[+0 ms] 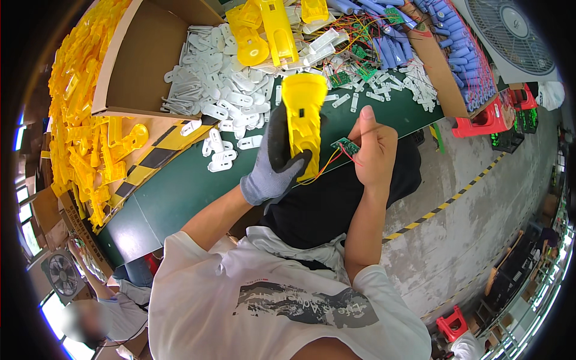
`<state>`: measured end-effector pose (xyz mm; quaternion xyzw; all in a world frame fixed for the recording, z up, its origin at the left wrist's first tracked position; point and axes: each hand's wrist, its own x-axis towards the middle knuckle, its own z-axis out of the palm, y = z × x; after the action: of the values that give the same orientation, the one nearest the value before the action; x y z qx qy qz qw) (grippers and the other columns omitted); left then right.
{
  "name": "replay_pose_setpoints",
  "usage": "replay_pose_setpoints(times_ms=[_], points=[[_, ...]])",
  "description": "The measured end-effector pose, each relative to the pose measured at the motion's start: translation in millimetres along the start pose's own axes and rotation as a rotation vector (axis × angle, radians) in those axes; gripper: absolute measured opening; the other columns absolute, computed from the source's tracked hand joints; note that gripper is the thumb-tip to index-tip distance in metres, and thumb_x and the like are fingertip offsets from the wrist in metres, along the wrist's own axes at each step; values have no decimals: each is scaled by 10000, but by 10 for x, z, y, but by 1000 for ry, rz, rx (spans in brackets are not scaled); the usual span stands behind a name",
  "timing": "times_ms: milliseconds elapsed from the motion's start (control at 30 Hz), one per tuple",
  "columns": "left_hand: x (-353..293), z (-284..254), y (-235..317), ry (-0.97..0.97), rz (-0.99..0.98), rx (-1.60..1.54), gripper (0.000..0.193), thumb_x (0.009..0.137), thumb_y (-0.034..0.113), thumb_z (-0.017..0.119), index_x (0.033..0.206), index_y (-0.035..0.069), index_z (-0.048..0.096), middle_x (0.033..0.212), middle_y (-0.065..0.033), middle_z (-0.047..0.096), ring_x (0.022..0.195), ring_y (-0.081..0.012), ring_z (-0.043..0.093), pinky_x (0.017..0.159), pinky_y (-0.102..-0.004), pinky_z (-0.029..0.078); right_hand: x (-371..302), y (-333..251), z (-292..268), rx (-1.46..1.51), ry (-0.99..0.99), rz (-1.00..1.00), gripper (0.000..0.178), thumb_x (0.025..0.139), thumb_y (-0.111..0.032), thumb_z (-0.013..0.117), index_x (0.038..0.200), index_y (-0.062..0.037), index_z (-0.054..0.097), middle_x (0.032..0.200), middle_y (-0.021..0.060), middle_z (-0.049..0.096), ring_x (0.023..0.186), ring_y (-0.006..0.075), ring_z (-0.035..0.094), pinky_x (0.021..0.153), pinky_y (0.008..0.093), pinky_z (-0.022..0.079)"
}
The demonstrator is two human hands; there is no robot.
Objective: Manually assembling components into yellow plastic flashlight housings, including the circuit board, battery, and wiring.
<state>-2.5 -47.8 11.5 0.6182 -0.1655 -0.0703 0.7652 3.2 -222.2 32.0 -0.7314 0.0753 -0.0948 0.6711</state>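
Note:
In my left hand (268, 175), which wears a grey and black glove, a yellow plastic housing (304, 99) stands upright above the table edge. It is shaped like a flashlight body, flared at the top, with a small dark square opening. My bare right hand (376, 153) pinches a small green circuit board (346, 146) just right of the housing. Red and yellow wires (327, 165) run from the board toward the housing's lower end. Where they end is hidden by the housing and glove.
Beyond my hands, the green table (180, 180) bears piled white plastic parts (222, 84), more yellow housings (279, 36) and wired boards. A cardboard box (144, 60) stands left; another, with blue cylindrical cells (462, 60), stands right near a fan (515, 27). A person (123, 315) sits lower left.

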Motion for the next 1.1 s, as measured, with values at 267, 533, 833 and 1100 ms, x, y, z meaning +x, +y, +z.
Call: replay_pose_setpoints(times_ms=[267, 533, 833, 1100], points=[[2, 9, 54, -13, -195, 115, 728, 760, 58, 718, 1371, 38, 323, 1189, -79, 535, 1058, -149, 540, 908, -312, 449, -10, -40, 89, -191, -114, 43, 641, 990, -353, 436, 440, -25, 400, 422, -22, 351, 423, 63, 303, 440, 274, 232], [18, -28, 27, 157, -265, -18, 619, 763, 19, 715, 1298, 51, 405, 1083, -46, 575, 960, -115, 565, 829, -280, 481, -47, -29, 196, -98, -110, 77, 565, 987, -341, 443, 533, -13, 518, 479, -16, 427, 466, 51, 378, 462, 246, 278], [65, 10, 95, 215, -291, -140, 470, 829, -16, 640, 1242, 35, 421, 986, -65, 600, 839, -122, 600, 745, -274, 510, -107, 28, -29, 275, -325, 191, 97, 860, -53, 651, 913, 28, 641, 816, 27, 642, 741, 61, 595, 668, 186, 477], [73, -17, 42, 310, -217, -276, 404, 957, 263, 507, 1296, 82, 382, 966, -81, 585, 766, -134, 593, 700, -274, 507, -116, 63, -44, 317, -284, 140, 118, 856, -45, 657, 932, 44, 641, 839, 58, 651, 741, 79, 608, 686, 194, 491]])
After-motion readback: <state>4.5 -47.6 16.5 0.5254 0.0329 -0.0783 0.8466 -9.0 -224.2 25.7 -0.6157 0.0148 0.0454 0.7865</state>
